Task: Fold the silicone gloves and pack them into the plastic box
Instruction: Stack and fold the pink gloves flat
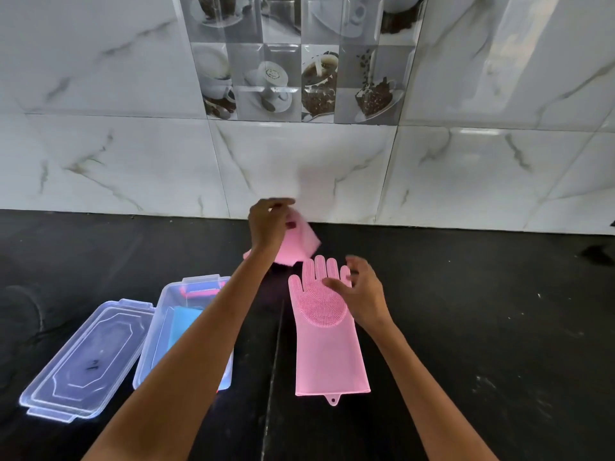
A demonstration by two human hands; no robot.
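While the left hand (268, 224) pinches one pink glove (296, 242) aloft near the wall, the right hand (361, 291) hovers spread and empty over the flat glove (327, 347) on the tabletop (482, 327). Slippery silicone may spring unfolded before reaching the plastic box (159, 341).

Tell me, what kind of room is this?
Probably a kitchen. The wall has shiny marble-look tiles, some with coffee-cup pictures, and it meets a dark stone counter, where a pink scrubbing glove lies beside a plastic box.
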